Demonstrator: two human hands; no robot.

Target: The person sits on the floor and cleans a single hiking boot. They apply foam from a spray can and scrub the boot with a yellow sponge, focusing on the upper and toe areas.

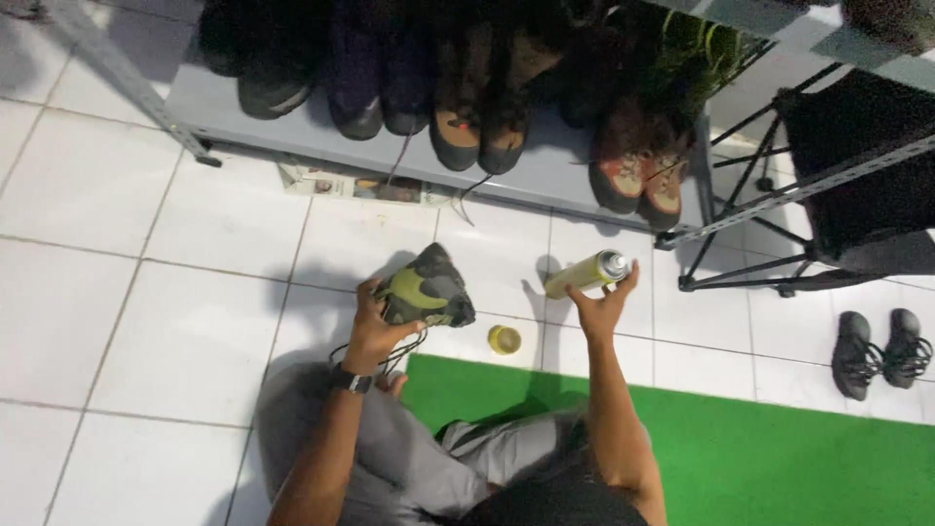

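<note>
The left hand (375, 326) grips a grey and olive-green hiking shoe (429, 289) by its heel end, fingers curled around the upper, and holds it clear of the white tiled floor (185, 331), just beyond the far edge of the green mat (740, 453). Dark laces (385, 358) hang from the shoe down past the wrist, which wears a dark watch (351, 380). The right hand (604, 304) holds a yellow-green spray can (586, 274) with a silver top, tilted nearly flat and pointing to the right; the fingers seem to be cupped under the can with the thumb up beside it, though the grip is small and hard to read. A yellow cap (504, 339) lies on the tile just beyond the mat, between the two hands. Farther from the mat, a grey metal shelf (545, 175) carries a row of boots and hiking shoes. To the right of the mat's far edge a pair of dark sandals (881, 353) lies on the tile, near a black folding stand (769, 244).
</note>
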